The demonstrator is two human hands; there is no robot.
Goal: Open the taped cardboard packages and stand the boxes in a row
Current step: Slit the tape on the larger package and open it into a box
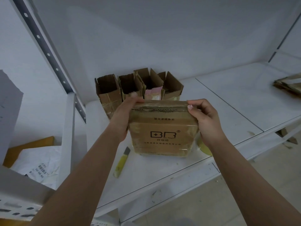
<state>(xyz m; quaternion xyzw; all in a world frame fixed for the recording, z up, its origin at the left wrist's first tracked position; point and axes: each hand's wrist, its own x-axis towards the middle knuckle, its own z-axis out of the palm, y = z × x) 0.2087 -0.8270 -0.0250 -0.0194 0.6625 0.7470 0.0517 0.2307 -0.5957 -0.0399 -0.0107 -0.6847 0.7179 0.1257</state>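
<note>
Taped package (162,128) upright on shelf (228,103), just before four opened boxes (138,85) | left hand (122,116), right hand (206,121) grip its top corners, seemingly to pry the seam | yellow knife (122,160) beside package

Dim bluish light, soft shadows, mild softness, wide-angle bending toward the edges.

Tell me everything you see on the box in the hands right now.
The box is brown cardboard wrapped in clear glossy tape, printed with a dark "BR" logo and small characters. It stands upright on the white shelf. Its top seam looks slit. The left hand and right hand grip its upper corners.
</note>
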